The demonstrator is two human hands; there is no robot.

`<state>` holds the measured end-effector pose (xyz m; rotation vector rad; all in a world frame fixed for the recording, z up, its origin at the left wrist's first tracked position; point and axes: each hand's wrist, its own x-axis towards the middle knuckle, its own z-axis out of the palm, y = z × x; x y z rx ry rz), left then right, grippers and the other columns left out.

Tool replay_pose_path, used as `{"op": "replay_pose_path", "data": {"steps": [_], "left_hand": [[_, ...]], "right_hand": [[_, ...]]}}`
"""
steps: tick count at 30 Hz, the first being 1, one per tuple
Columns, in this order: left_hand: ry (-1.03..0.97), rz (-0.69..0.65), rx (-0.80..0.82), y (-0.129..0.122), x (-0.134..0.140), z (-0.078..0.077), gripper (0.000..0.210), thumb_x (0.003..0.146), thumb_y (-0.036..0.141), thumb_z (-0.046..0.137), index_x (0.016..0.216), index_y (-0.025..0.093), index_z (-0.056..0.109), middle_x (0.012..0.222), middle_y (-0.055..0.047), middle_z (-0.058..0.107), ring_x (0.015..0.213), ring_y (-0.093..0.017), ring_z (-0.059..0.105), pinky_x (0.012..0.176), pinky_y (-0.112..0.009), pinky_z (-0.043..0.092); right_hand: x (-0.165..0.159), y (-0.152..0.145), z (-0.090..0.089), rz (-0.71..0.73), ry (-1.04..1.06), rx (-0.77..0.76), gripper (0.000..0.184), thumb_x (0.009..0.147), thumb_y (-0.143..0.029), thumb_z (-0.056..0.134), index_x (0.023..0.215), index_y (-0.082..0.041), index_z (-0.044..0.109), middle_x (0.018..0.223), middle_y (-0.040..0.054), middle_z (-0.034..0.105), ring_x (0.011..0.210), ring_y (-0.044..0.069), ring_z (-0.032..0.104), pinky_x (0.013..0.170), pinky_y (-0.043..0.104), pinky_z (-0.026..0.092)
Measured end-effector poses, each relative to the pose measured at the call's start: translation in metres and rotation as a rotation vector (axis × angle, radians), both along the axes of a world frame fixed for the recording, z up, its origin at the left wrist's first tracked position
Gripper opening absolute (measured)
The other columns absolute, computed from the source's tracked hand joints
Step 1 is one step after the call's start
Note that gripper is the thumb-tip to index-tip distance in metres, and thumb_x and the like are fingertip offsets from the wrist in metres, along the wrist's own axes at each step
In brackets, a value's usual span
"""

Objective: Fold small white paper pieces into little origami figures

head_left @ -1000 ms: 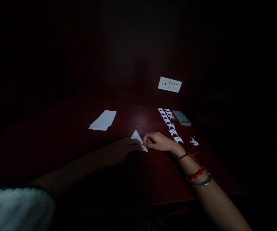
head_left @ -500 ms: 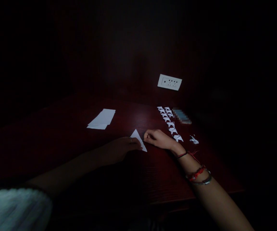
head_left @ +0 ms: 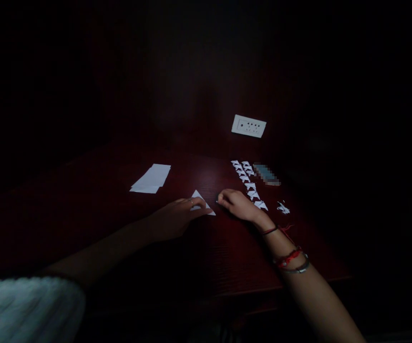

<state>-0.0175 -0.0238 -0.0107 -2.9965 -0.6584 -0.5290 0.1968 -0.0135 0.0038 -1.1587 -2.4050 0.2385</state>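
Observation:
A folded white paper triangle (head_left: pixel 197 194) lies on the dark red table, its point facing away from me. My left hand (head_left: pixel 175 218), ringed on one finger, pinches and presses the triangle with thumb and fingertips near its right corner. Just right of the paper, apart from it, my right hand (head_left: pixel 237 202) rests on the table with fingers curled closed. Whatever may be inside those fingers is hidden. Beyond the right hand run two rows of small folded white paper pieces (head_left: pixel 252 186).
Flat white paper sheets (head_left: pixel 151 178) lie stacked at the left. On the right are a blurred-out phone-like object (head_left: pixel 266 174) and a small heap of paper scraps (head_left: pixel 283 207). A white socket plate (head_left: pixel 249 126) is on the back wall. The surroundings are very dark.
The left fingers have shifted on the paper triangle, which now lies slightly turned, its right corner higher. My right hand stays curled, now a little farther from the paper. The view has shifted slightly.

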Motion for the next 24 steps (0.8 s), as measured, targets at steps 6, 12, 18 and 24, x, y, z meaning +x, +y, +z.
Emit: {"op": "replay_pose_path", "data": {"steps": [6, 12, 18, 24], "left_hand": [[-0.016, 0.019, 0.117, -0.008, 0.029, 0.015, 0.051, 0.069, 0.004, 0.04, 0.115, 0.024, 0.035, 0.106, -0.005, 0.038, 0.093, -0.018, 0.04, 0.078, -0.032, 0.034], [-0.106, -0.013, 0.096, -0.01, 0.1, 0.017, 0.038, 0.075, 0.011, 0.038, 0.11, 0.023, 0.04, 0.108, -0.003, 0.038, 0.095, -0.017, 0.04, 0.082, -0.031, 0.032], [-0.134, -0.027, 0.082, -0.014, 0.164, 0.003, 0.031, 0.076, 0.012, 0.036, 0.105, 0.021, 0.044, 0.108, -0.005, 0.037, 0.094, -0.018, 0.041, 0.082, -0.033, 0.033], [-0.194, -0.036, 0.07, -0.016, 0.165, 0.004, 0.032, 0.076, 0.01, 0.036, 0.105, 0.022, 0.045, 0.109, -0.004, 0.037, 0.099, -0.017, 0.038, 0.085, -0.032, 0.032]], "right_hand": [[0.062, -0.022, 0.027, -0.289, 0.146, 0.124, 0.017, 0.077, -0.025, 0.035, 0.073, -0.014, 0.047, 0.071, 0.0019, 0.053, 0.064, 0.009, 0.046, 0.06, 0.02, 0.034], [0.15, -0.035, 0.009, -0.708, -0.043, 0.021, 0.014, 0.07, -0.023, 0.044, 0.069, -0.012, 0.053, 0.068, 0.0049, 0.057, 0.06, 0.011, 0.049, 0.055, 0.02, 0.034], [0.174, -0.038, -0.003, -0.72, -0.121, -0.072, 0.014, 0.069, -0.016, 0.044, 0.074, -0.014, 0.058, 0.074, 0.005, 0.06, 0.066, 0.011, 0.053, 0.059, 0.018, 0.035], [0.17, -0.04, 0.002, -0.735, -0.123, 0.013, 0.016, 0.072, -0.019, 0.043, 0.072, -0.014, 0.058, 0.072, 0.0062, 0.06, 0.067, 0.012, 0.053, 0.059, 0.019, 0.034]]}}
